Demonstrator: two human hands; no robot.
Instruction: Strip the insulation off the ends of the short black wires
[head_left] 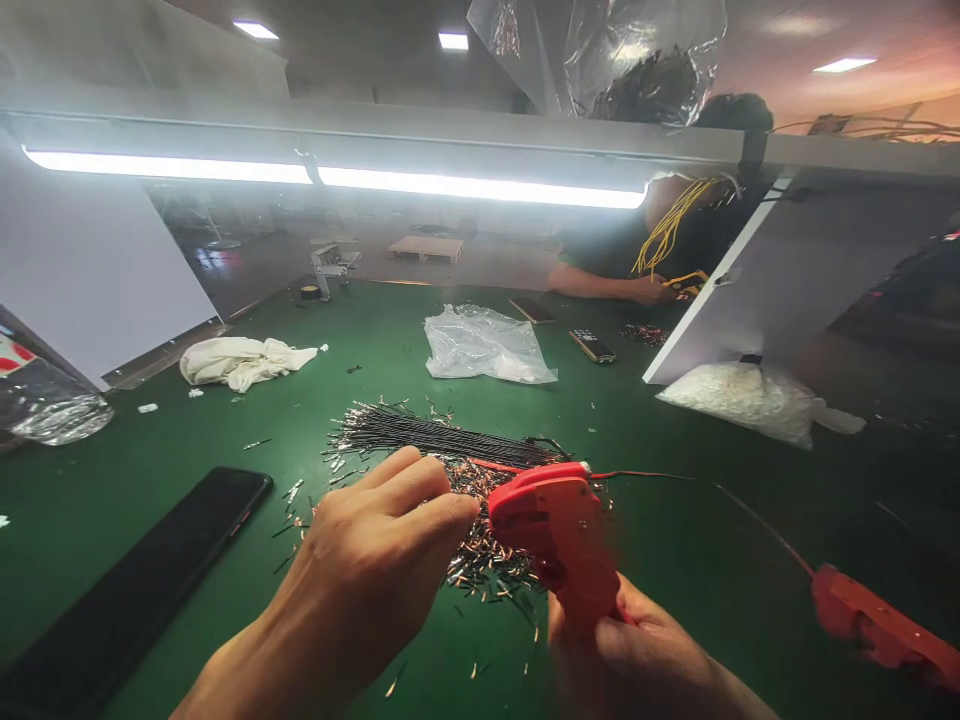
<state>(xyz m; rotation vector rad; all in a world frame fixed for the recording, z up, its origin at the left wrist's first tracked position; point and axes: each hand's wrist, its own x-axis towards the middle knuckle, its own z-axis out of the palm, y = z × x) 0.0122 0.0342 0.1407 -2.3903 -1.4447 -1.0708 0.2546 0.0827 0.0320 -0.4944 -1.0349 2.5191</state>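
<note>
My right hand (pixel 637 640) is wrapped round the handle of a red wire stripper (pixel 551 500). Close to the stripper's jaws, my left hand (pixel 382 540) is closed with thumb and forefinger pinched; what lies between them is hidden. Behind both hands lies a bundle of black wires (pixel 435 432) with bare bright ends. Clippings of stripped insulation and copper (pixel 487 560) are strewn under and around the stripper. A short red strip (pixel 495 466) shows just behind the stripper's head. From the stripper's far side a thin dark wire (pixel 645 474) runs right.
A second red tool (pixel 885 620) is at the lower right. On the green table (pixel 315 610) are a black phone (pixel 142 580), white cloth (pixel 244 362), a clear plastic bag (pixel 487 345) and a filled bag (pixel 739 395). Across the table, a person's arm (pixel 607 285) is near yellow wires (pixel 675 225).
</note>
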